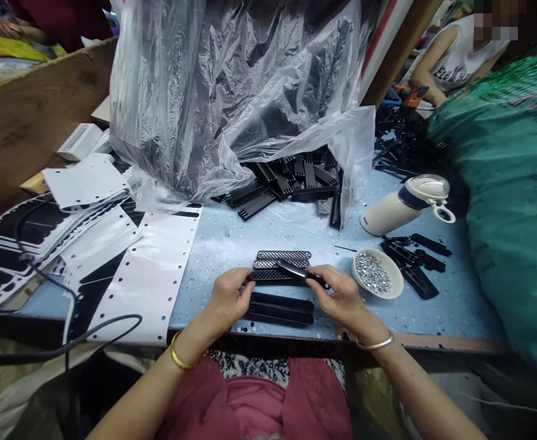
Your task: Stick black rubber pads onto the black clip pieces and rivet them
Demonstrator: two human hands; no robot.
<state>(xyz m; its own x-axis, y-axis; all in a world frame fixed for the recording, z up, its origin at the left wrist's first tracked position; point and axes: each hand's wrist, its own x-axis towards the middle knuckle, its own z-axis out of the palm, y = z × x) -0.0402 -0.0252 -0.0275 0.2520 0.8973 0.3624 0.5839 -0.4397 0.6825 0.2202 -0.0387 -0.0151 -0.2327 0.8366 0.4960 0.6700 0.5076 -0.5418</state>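
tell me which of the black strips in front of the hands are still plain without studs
The two plain strips nearest the table edge; the three above carry silver studs.

Black clips (280, 308); silver studs in white bowl (394, 287); blue table (231, 244).

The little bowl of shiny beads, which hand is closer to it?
Right. The right hand is just beside the bowl, holding a dark tool. The left hand is farther away, across the black strips.
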